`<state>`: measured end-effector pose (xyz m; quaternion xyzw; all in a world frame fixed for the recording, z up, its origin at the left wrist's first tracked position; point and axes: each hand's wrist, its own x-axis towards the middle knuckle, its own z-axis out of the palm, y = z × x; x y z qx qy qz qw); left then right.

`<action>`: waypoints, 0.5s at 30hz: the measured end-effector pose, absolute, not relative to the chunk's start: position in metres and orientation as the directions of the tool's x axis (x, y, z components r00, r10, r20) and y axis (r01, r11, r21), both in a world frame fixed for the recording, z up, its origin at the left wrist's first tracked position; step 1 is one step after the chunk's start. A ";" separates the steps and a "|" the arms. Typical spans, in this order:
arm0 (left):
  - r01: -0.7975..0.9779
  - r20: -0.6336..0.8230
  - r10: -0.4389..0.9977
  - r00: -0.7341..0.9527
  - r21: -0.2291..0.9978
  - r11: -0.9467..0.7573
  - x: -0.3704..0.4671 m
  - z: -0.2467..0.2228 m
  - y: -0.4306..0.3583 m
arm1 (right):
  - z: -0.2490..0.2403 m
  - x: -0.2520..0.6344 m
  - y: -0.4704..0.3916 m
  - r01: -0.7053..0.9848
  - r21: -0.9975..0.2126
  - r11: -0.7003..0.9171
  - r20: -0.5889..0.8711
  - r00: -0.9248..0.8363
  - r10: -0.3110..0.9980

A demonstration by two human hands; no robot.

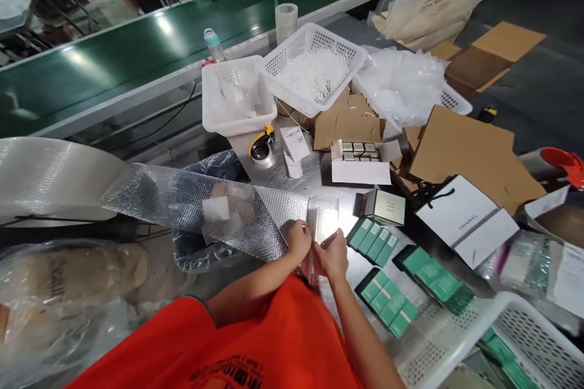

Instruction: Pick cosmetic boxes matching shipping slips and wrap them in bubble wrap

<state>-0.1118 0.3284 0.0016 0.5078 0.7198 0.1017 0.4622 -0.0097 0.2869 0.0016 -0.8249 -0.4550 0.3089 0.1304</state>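
A strip of bubble wrap [228, 209] stretches from the big roll [55, 179] at the left to the front of the metal table. My left hand [299, 240] is closed on the strip's near end. Close beside it, my right hand [334, 255] is also closed on the wrap, thumb and fingers pinched together. A clear, shiny piece of wrap [323, 219] lies flat just beyond my hands; whether anything is inside it I cannot tell. Right of my hands stand several green boxes [374, 240] and a pale box with dark sides [387, 206].
White baskets [314, 33] stand at the back beside a tape dispenser [261, 146]. A white carton of small boxes [360, 170], cardboard [469, 158], and a white paper bag [468, 219] lie right. A lined bin [182, 249] sits below the strip. A green conveyor [137, 42] runs behind.
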 end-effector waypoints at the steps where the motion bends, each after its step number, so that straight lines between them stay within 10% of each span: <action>1: 0.639 -0.567 0.822 -0.054 0.613 0.465 -0.111 0.004 0.326 | 0.003 -0.012 0.287 0.670 -0.493 -0.555 -0.390 0.400 0.830; 15: 0.790 -0.656 0.754 -0.023 0.451 0.416 -0.102 0.002 0.328 | -0.020 -0.006 0.277 0.517 -0.681 -0.519 -0.329 0.417 0.847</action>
